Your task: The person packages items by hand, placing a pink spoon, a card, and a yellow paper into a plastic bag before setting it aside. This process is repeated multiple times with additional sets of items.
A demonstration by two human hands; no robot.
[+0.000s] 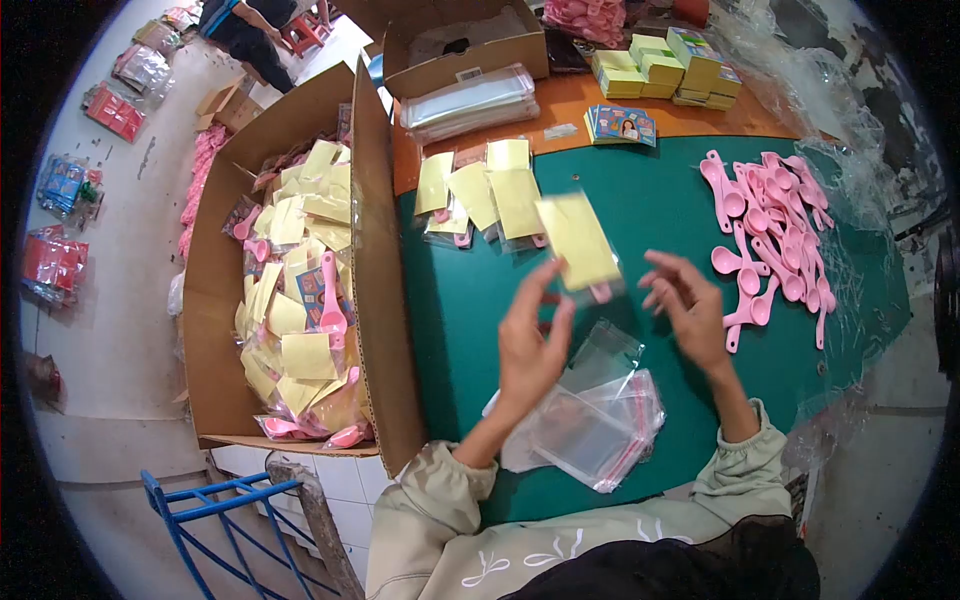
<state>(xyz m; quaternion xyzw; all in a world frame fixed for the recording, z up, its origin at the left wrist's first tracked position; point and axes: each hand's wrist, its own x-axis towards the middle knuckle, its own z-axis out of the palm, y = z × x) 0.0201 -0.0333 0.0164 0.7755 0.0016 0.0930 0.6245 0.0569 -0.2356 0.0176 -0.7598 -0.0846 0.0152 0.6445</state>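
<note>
A clear packet with a pale yellow card (pixel 580 240) is blurred above the green tabletop, with a bit of pink at its lower end. My left hand (pixel 533 335) is just below it, thumb and fingers apart, a fingertip at the packet's lower left edge; it does not look gripped. To the right, my right hand (pixel 690 310) has loosely bent, spread fingers and holds nothing. Between my forearms lies a loose stack of clear plastic bags (pixel 590 430). Finished-looking packets with yellow cards (pixel 478 195) overlap beyond my left hand. Pink measuring spoons (pixel 775 240) are heaped at right.
At left stands a tall cardboard box (pixel 385 300) full of bagged spoons. Along the back are a bundle of clear bags (pixel 470 103), an open carton (pixel 465 50), printed cards (pixel 622 125) and card stacks (pixel 665 68). A blue metal rack (pixel 225 510) stands lower left. Another person (pixel 245 40) is behind.
</note>
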